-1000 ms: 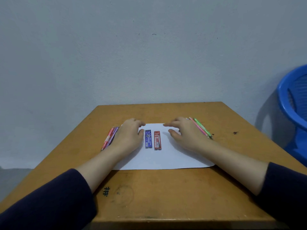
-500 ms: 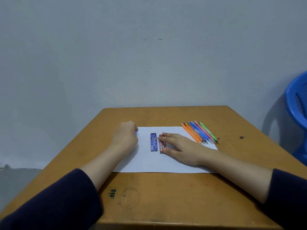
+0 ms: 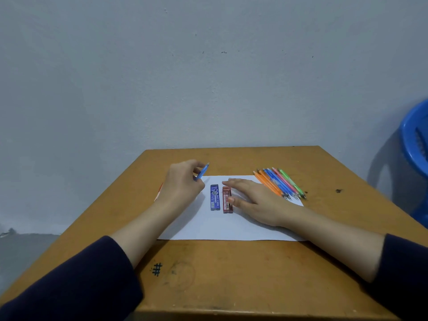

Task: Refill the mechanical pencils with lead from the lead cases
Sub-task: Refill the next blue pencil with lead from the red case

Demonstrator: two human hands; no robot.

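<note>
Two items lie side by side, just apart, at the middle of the white sheet point(image 3: 220, 225) on the wooden surface point(image 3: 231, 274) — the blue lead case point(image 3: 215, 197) and the red lead case point(image 3: 227, 200), both flat, narrow and printed with pale lettering along their length. Each looks like light, stiff plastic, likely to skid on the paper if nudged; the sensible hold is a pinch across the long edges, leaving the cap end free; the leads inside will probably snap under any bending, so they want tipping out gently. The right hand point(image 3: 252, 200) lies flat beside the red lead case, fingers straight and holding nothing; its thumb touches that case's right edge. The left hand point(image 3: 183, 184) is curled round a blue pencil point(image 3: 202, 173), one end poking out past the fingers toward the wall; the barrel is thin, smooth and light — best held near the middle while its cap is pulled. To the right, a fan of pencils point(image 3: 280, 184) in orange, blue, pink and green rests partly on the sheet, tips toward the person, near the right hand but apart from it.
</note>
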